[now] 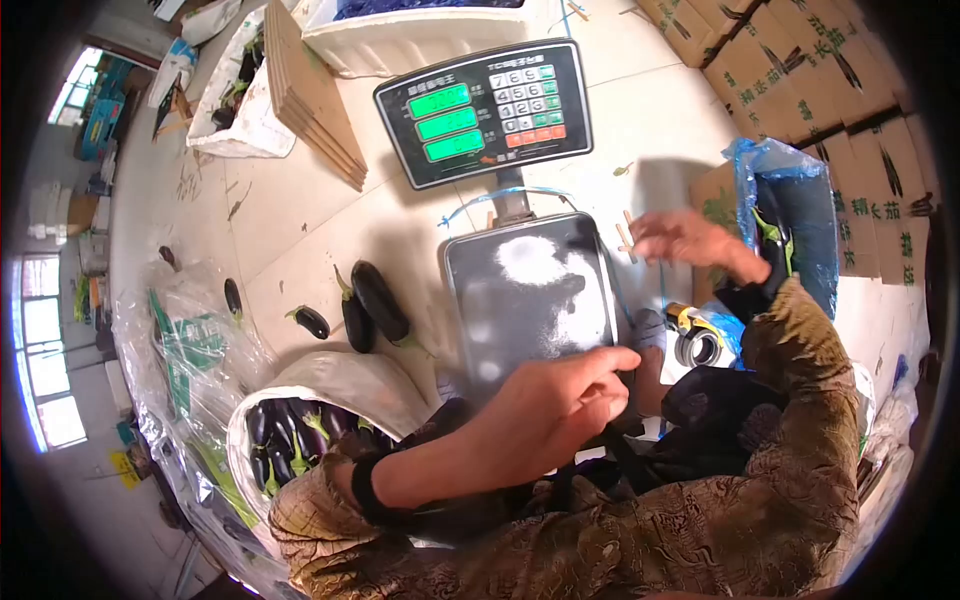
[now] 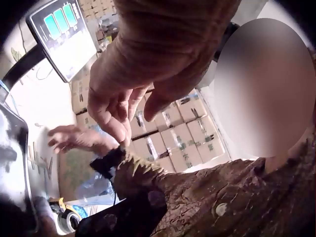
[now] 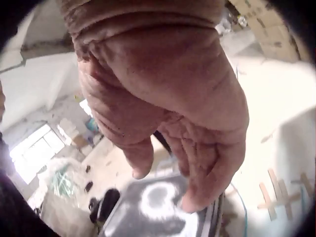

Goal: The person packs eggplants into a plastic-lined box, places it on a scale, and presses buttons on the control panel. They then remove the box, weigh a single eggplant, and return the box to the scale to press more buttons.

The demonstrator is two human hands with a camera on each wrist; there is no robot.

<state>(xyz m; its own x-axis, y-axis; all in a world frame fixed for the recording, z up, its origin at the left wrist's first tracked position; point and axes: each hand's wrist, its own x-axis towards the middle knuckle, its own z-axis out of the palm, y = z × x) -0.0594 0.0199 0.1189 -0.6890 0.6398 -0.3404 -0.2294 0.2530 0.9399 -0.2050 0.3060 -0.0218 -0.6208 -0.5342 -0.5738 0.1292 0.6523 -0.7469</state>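
Note:
The left hand [image 1: 565, 405] hovers over the near edge of the scale's platform [image 1: 530, 300], fingers loosely bent, thumb apart from them in the left wrist view, holding nothing. Right of the platform the right hand [image 1: 690, 240] hangs in the air with relaxed fingers and nothing in them. Its fingers [image 3: 202, 182] bend downward in the right wrist view. No item lies on the platform. The scale's display [image 1: 485, 112] is lit green. A blue-lined box [image 1: 820, 215] with eggplants [image 1: 768, 225] stands beside the right forearm.
A white sack [image 1: 370, 385] full of eggplants stands at the left, several loose eggplants [image 1: 378, 300] on the floor near it. Stacked cartons [image 1: 780, 75] line the right. A tape dispenser [image 1: 700, 345] lies near the right knee. Foam boxes [image 1: 400, 40] stand behind the scale.

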